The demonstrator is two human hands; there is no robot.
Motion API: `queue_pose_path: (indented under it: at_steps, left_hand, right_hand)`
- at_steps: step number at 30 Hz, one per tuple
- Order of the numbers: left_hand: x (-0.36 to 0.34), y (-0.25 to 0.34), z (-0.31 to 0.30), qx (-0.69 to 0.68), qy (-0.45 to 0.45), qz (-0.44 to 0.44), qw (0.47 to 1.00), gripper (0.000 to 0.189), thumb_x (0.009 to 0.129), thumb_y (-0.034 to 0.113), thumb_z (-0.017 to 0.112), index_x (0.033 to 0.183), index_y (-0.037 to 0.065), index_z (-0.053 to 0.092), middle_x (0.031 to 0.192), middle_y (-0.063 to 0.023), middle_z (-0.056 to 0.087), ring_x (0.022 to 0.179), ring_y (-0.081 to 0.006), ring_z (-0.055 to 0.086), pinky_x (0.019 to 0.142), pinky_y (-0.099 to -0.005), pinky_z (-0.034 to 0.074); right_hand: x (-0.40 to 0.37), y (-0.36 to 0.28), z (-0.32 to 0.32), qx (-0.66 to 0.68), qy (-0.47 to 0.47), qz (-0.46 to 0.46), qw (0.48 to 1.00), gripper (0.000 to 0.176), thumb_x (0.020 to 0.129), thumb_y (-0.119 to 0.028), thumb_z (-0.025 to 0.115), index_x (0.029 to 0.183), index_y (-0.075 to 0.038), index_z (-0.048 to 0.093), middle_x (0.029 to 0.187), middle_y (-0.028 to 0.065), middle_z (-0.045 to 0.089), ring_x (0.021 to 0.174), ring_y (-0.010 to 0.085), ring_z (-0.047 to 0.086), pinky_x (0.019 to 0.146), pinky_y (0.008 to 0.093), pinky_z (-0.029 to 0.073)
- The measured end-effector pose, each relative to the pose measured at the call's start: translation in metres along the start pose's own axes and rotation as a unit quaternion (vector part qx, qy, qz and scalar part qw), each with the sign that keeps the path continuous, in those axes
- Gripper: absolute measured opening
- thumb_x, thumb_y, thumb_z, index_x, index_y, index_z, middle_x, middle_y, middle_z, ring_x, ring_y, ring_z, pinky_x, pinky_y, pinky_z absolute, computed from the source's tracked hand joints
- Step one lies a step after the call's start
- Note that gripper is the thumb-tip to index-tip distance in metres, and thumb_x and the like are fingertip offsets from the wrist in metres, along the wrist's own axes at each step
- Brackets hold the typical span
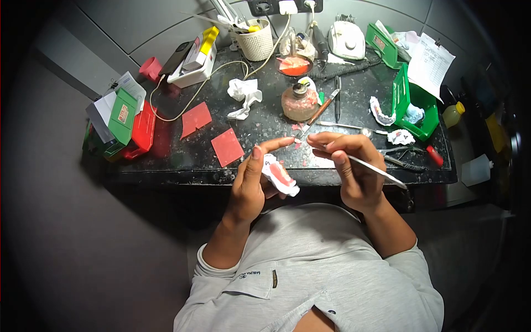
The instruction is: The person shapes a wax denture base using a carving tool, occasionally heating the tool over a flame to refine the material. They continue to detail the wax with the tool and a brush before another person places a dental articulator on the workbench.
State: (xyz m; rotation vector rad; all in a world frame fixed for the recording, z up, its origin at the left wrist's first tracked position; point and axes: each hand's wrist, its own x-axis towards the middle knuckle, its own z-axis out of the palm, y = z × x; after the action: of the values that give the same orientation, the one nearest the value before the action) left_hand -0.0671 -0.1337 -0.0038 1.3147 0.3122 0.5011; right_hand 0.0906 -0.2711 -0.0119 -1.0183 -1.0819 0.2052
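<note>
My left hand (pixel 249 185) is closed around a white plaster dental cast (pixel 291 190) with pinkish-red wax along its ridge. Its index finger reaches out past the cast, and a small pale piece (pixel 297 140) shows by the fingertip, too small to name. In my right hand (pixel 359 171) lies a slim metal dental wax spatula (pixel 381 170), its shaft sloping out to the lower right. The spatula's working end, between the two hands, is hard to make out. Both hands are above the bench's front edge, fingertips close but apart.
Pink wax sheets (pixel 227 148) lie at left. Behind my hands stand a glass spirit burner (pixel 300 103), a red-handled wax knife (pixel 324 106) and a dish of red wax (pixel 294 66). At right are pliers (pixel 406 160), more casts (pixel 383 112) and a green bin (pixel 430 125).
</note>
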Motion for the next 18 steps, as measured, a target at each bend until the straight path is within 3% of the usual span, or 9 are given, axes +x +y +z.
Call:
queue_pose_path:
  at_steps: [1,2,4,6,8,9,12,16,18]
  left_hand:
    - [0.0,0.001,-0.006,0.015,-0.04,0.012,0.999,0.069,0.112,0.052,0.025,0.14,-0.003,0.055,0.075,-0.0031,0.066,0.06,-0.0068,0.055,0.054,-0.0213,0.04]
    - [0.0,0.0,-0.006,0.015,-0.041,0.012,0.999,0.069,0.112,0.052,0.025,0.14,-0.003,0.055,0.075,-0.0031,0.066,0.06,-0.0068,0.055,0.054,-0.0213,0.04]
    - [-0.001,-0.003,-0.005,0.073,-0.032,0.07,0.994,0.069,0.112,0.052,0.025,0.139,-0.004,0.056,0.084,-0.0063,0.07,0.063,-0.0065,0.056,0.055,-0.0217,0.041]
    - [-0.002,-0.005,-0.003,0.049,-0.044,0.079,0.995,0.069,0.112,0.052,0.028,0.138,-0.006,0.055,0.095,-0.0105,0.072,0.068,-0.0091,0.06,0.061,-0.0234,0.048]
    - [-0.003,-0.006,0.004,0.051,-0.023,0.104,0.993,0.071,0.11,0.053,0.032,0.138,-0.009,0.052,0.105,-0.0151,0.072,0.075,-0.014,0.066,0.07,-0.0264,0.055]
    - [-0.003,-0.004,0.0,0.05,-0.051,0.104,0.992,0.072,0.109,0.053,0.038,0.14,-0.011,0.05,0.115,-0.0185,0.07,0.091,-0.0202,0.072,0.084,-0.0316,0.059]
    - [-0.003,-0.004,0.006,0.107,-0.035,0.159,0.981,0.079,0.107,0.055,0.04,0.14,-0.016,0.043,0.124,-0.0252,0.065,0.108,-0.029,0.071,0.09,-0.0394,0.062]
    - [-0.005,-0.004,0.005,0.07,-0.045,0.15,0.985,0.082,0.105,0.056,0.043,0.14,-0.017,0.043,0.129,-0.0265,0.062,0.118,-0.0291,0.067,0.094,-0.0398,0.061]
    - [-0.006,-0.005,0.005,0.068,-0.033,0.154,0.985,0.075,0.106,0.054,0.045,0.142,-0.012,0.049,0.13,-0.0205,0.065,0.116,-0.0221,0.067,0.097,-0.0337,0.056]
  right_hand:
    - [0.001,-0.003,0.001,0.052,0.0,0.016,0.999,0.011,0.105,-0.006,0.057,0.109,0.004,0.059,0.124,0.0237,0.07,0.109,0.0299,0.073,0.092,0.0357,0.058]
    - [0.002,-0.003,0.002,0.052,0.001,0.015,0.999,0.011,0.105,-0.006,0.057,0.109,0.004,0.059,0.124,0.0237,0.07,0.109,0.0299,0.073,0.092,0.0357,0.058]
    - [0.004,-0.001,0.002,-0.012,0.019,-0.028,0.999,0.012,0.104,-0.007,0.059,0.108,0.004,0.061,0.13,0.0244,0.067,0.111,0.0309,0.072,0.095,0.0363,0.057]
    - [0.011,-0.007,-0.005,-0.187,-0.029,-0.139,0.972,0.009,0.096,-0.002,0.068,0.104,0.001,0.067,0.117,0.0211,0.07,0.098,0.0309,0.075,0.088,0.0353,0.058]
    - [0.008,-0.018,-0.002,-0.222,-0.052,-0.147,0.963,0.013,0.09,0.002,0.073,0.103,0.001,0.07,0.108,0.0188,0.071,0.091,0.029,0.074,0.08,0.0336,0.059]
    - [0.006,-0.019,0.003,-0.209,-0.048,-0.152,0.965,0.017,0.087,0.004,0.076,0.103,0.002,0.072,0.104,0.0174,0.072,0.09,0.0281,0.075,0.077,0.033,0.06]
    - [0.002,-0.016,0.011,-0.215,-0.049,-0.199,0.955,0.024,0.082,0.002,0.081,0.104,0.004,0.072,0.104,0.0185,0.073,0.096,0.0326,0.075,0.085,0.0397,0.062]
    - [0.006,-0.017,0.011,-0.218,-0.078,-0.219,0.948,0.027,0.08,0.001,0.083,0.105,0.004,0.072,0.105,0.0188,0.074,0.099,0.0349,0.075,0.089,0.0425,0.063]
    - [0.005,-0.018,0.011,-0.233,-0.084,-0.223,0.943,0.027,0.08,0.0,0.083,0.104,0.003,0.072,0.103,0.0183,0.074,0.099,0.0358,0.075,0.091,0.0433,0.062]
